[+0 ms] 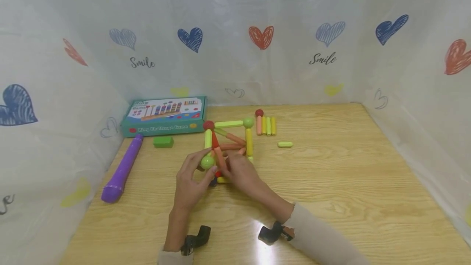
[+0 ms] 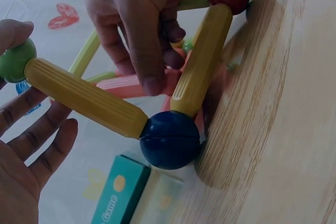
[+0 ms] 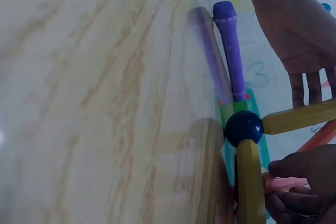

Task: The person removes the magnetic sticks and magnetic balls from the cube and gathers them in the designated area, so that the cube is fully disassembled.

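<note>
A frame of magnetic rods and balls stands on the table, with a green ball [image 1: 208,162] at its near top corner. My left hand [image 1: 189,183] holds that ball between thumb and fingers. Below it, a yellow rod [image 2: 86,96] runs down to a dark blue ball [image 2: 169,140] on the table. My right hand [image 1: 241,173] reaches inside the frame and pinches a salmon-pink rod [image 2: 119,86] between thumb and fingers. A red ball [image 1: 208,125] and another green ball [image 1: 248,122] form the far top corners. Whether the pinched rod's ends touch other pieces is partly hidden.
Behind at left lies a teal game box [image 1: 165,117], with a green block [image 1: 163,142] and a purple microphone-shaped stick [image 1: 123,169] in front. Several short rods [image 1: 268,126] with a red ball line up at the back right. One lime rod [image 1: 285,144] lies apart.
</note>
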`<state>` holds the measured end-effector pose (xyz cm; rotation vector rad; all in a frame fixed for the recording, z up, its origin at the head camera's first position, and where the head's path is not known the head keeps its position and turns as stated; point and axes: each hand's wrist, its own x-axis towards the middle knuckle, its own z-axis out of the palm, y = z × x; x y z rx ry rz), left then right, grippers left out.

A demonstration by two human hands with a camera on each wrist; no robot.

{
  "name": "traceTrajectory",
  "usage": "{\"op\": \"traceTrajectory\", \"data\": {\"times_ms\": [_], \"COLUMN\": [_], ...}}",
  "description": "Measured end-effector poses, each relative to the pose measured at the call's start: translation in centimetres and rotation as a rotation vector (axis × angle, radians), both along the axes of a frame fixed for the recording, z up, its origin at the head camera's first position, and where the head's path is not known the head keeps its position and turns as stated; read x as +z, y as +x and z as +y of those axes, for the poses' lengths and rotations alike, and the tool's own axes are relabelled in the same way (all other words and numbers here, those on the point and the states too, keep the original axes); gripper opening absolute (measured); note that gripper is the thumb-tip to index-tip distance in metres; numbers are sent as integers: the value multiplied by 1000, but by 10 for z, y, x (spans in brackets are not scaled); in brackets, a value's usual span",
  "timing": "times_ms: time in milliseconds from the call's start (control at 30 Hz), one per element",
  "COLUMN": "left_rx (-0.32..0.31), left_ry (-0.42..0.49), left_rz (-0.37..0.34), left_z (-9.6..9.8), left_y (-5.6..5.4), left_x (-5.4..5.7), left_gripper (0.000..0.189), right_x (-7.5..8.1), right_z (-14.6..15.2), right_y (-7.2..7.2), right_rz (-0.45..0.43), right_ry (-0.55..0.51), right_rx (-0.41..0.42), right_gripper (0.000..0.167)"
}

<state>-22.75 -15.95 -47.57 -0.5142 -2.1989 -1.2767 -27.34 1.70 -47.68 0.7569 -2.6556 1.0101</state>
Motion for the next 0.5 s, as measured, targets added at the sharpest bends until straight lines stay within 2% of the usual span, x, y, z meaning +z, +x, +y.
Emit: {"op": "traceTrajectory", "data": {"times_ms": [100, 167, 233, 367, 433, 500], "left_rx": [-6, -5, -4, -11, -10, -5], "left_ry": [-1, -5, -7, -4, -1, 4], "left_rz": [12, 18, 27, 41, 45, 36], "left_z": [1, 2, 3, 2, 2, 1], "left_y": [-1, -2, -2, -3, -3, -2], "left_x": [-1, -1, 0, 2, 1, 1], "left_gripper": [51, 50, 50, 50, 50, 50], "right_x": [2, 4, 5, 8, 10, 13], "right_z": [7, 13, 21, 33, 38, 41], "right_y": [5, 10, 14, 18, 19, 19], "right_rz": [-26, 8, 120, 403, 469, 477], "right_ry": [-20, -32, -50, -76, -85, -86], "right_rx": [-13, -15, -5, 15, 36, 53], "right_gripper": [28, 34, 36, 24, 18, 16]}}
